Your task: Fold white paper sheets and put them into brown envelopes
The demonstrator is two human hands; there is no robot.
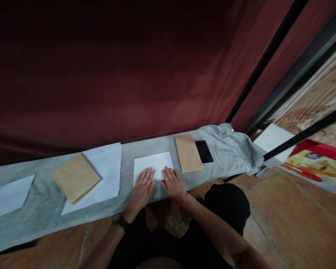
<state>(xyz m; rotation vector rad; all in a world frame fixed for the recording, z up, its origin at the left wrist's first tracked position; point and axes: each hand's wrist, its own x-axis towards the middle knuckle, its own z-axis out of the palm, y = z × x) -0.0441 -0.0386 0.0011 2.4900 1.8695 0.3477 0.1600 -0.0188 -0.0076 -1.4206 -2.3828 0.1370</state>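
A white sheet of paper (152, 161) lies on the grey cloth that covers a long narrow table. Flat on its near left part rests my left hand (143, 185), fingers stretched out. My right hand (173, 183) lies flat at the sheet's near right corner, its fingers slightly spread. Both palms face down, and they hide the near edge of the paper. Just right of the sheet is a brown envelope (188, 153), apart from my right hand. A dark-screened phone (204, 152) lies against the envelope's right side.
To the left, a stack of brown envelopes (76, 178) sits on larger white sheets (109, 168). Another white paper (9, 196) lies at the far left. A dark red curtain (128, 74) hangs behind the table. At right stand black poles (263, 63) and a red-and-yellow carton (319, 164).
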